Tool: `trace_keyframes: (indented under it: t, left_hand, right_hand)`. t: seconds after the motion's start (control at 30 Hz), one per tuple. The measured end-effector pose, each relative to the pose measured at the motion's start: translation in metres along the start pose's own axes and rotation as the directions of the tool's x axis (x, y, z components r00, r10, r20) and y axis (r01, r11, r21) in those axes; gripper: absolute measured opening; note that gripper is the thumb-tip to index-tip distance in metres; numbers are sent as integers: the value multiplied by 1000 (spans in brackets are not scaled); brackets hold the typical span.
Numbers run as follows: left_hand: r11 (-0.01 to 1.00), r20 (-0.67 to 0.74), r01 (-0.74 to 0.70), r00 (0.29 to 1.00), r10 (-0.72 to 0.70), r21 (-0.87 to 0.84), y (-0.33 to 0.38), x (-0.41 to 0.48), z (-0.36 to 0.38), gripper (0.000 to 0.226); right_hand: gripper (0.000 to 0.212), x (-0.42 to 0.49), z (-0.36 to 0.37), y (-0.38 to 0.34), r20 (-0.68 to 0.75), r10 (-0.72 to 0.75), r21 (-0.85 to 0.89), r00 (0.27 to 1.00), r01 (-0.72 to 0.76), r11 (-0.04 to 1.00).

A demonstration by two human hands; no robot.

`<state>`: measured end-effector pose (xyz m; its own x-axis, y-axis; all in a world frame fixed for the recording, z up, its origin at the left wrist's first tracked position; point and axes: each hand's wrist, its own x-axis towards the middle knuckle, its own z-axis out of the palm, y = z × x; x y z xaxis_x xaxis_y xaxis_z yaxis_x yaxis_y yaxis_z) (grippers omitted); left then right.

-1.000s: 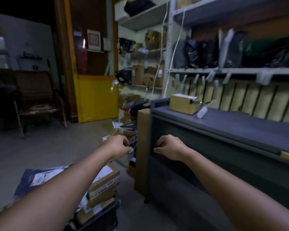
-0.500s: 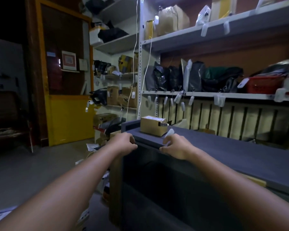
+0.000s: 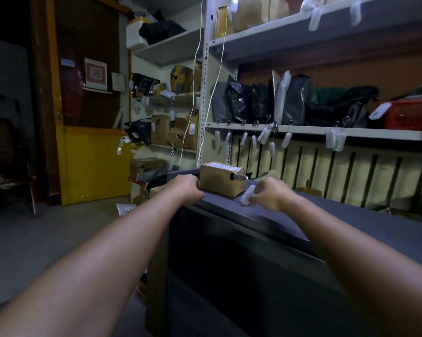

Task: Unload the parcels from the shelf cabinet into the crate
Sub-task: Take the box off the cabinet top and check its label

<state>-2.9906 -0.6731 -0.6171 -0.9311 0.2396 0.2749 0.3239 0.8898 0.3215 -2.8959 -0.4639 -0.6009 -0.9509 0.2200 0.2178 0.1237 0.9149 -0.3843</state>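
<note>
A small cardboard parcel (image 3: 219, 179) with a white label sits on the grey cabinet top (image 3: 351, 220), near its left end. A white tag (image 3: 246, 198) lies on a thin wire by the parcel's front right corner. My left hand (image 3: 186, 189) is curled at the cabinet's front edge, right beside the parcel's left side, holding nothing I can see. My right hand (image 3: 272, 197) is curled with its fingertips pinching the white tag. Dark bagged parcels (image 3: 266, 100) stand on the shelf (image 3: 302, 129) above.
A second shelf unit (image 3: 173, 100) with cardboard boxes stands at the back left beside a yellow door (image 3: 93, 164). A red basket (image 3: 409, 114) sits at the shelf's right end. White tags hang from the shelf edge. Bare floor (image 3: 59, 239) lies to the left.
The view has lifted from the floor crate to the cabinet top. Both hands rose and reached forward to either side of the cardboard parcel, and the right hand reached the white tag.
</note>
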Motion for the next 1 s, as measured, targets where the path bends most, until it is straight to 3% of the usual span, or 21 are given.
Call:
trace_keyframes:
  t: [0.27, 0.53, 0.73, 1.0]
  left_hand:
    - [999, -104, 33, 994, -37, -39, -3, 62, 14, 40]
    - [993, 26, 37, 999, -34, -113, -1, 97, 47, 80]
    - [978, 60, 23, 998, -11, -207, 3, 115, 50, 81]
    - [884, 24, 26, 1000, -16, -466, -2, 126, 53, 82]
  right_hand:
    - [29, 63, 5, 6, -62, 2, -67, 998, -6, 998]
    - [19, 98, 33, 20, -112, 57, -89, 992, -67, 994]
    - [23, 109, 40, 20, -83, 46, -21, 996, -48, 999]
    - [15, 114, 45, 18, -87, 46, 105, 995, -37, 994]
